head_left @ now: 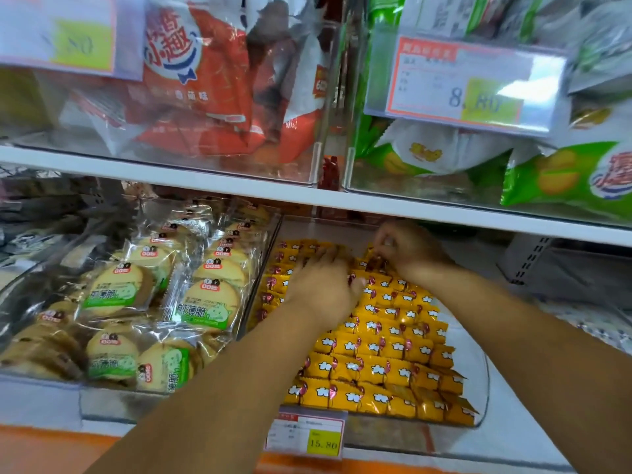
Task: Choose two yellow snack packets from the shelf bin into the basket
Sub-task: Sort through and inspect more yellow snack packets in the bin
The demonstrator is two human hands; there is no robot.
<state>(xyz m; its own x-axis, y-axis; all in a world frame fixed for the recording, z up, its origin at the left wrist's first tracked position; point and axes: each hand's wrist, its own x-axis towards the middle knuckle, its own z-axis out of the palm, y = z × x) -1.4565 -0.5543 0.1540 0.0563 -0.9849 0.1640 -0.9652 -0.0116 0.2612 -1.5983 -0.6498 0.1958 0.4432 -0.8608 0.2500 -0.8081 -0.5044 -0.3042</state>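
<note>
A clear shelf bin (480, 381) on the lower shelf holds several rows of small yellow snack packets (383, 340). My left hand (325, 285) lies flat on the packets in the middle of the bin, fingers stretched toward the back. Further back and to the right, my right hand (407, 248) reaches under the upper shelf, its fingers curled and pinching one yellow packet (376, 263) at the far end of the rows. No basket is in view.
A clear bin of round biscuit packs (164, 295) stands to the left. The white upper shelf board (307, 196) hangs low over the bin's back, carrying bins of red (205, 97) and green (564, 172) snack bags. A price tag (307, 436) hangs on the bin's front.
</note>
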